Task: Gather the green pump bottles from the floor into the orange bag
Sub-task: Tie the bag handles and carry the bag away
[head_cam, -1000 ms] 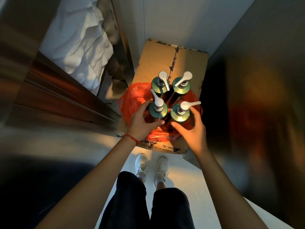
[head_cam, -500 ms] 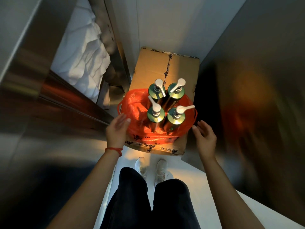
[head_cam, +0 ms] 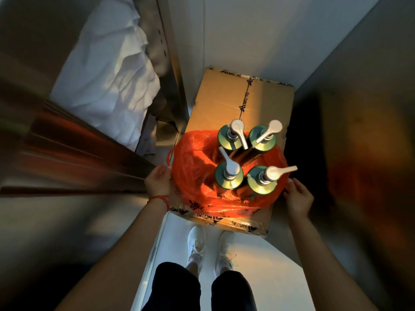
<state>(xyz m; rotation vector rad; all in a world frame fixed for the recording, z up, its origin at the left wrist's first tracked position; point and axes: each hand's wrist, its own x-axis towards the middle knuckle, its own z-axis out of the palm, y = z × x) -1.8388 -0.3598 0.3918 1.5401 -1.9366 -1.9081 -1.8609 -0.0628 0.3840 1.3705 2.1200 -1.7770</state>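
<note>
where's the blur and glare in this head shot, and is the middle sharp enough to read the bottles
Head view: the edges smear with wide-angle stretch and blur, left and right sides darkest. The centre is sharp: four green pump bottles in the orange bag read clearly. Warm light glares off the bottle shoulders and the cardboard box; the white cloth is softly lit.

Four pump bottles (head_cam: 229, 179) stand in the bag (head_cam: 193, 173) on the box's (head_cam: 224, 97) near end; one hand at each side.
</note>
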